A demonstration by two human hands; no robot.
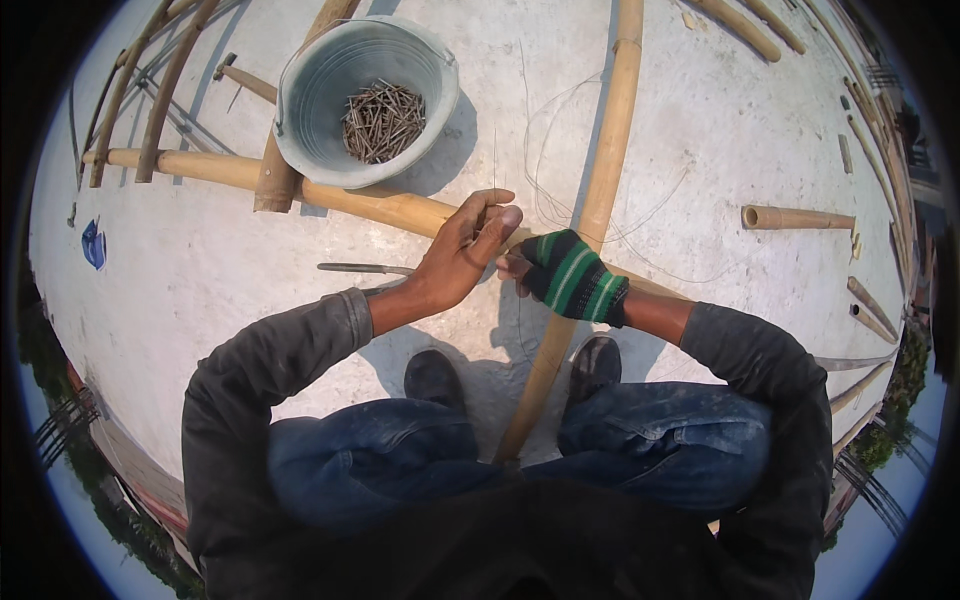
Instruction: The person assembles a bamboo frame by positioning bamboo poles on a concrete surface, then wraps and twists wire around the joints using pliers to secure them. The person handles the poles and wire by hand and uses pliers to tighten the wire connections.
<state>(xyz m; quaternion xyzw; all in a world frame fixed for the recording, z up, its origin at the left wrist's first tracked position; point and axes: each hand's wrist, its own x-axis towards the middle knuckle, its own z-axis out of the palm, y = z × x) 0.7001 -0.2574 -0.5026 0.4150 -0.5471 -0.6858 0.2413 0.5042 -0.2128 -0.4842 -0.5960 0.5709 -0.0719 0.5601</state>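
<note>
Over the crossing of two bamboo poles, both my hands work close together. My left hand [465,250] is bare, its thumb and fingers drawn together around thin wire. On my right hand [570,275] is a green, black and grey striped fingerless glove; its fingers are pinched together beside the left fingertips, on the wire too. Loose strands of the wire [540,185] loop away over the floor beyond the hands. One bamboo pole [612,130] runs away from me between my feet; the other bamboo pole [385,207] crosses it, partly hidden by my hands.
A grey bucket [440,110] with many nails [382,122] stands beyond my left hand. A hammer [248,82] lies left of it. A dark metal tool [362,268] is partly under my left wrist. A cut bamboo piece [800,218] lies right; a blue crumpled item [93,246] far left.
</note>
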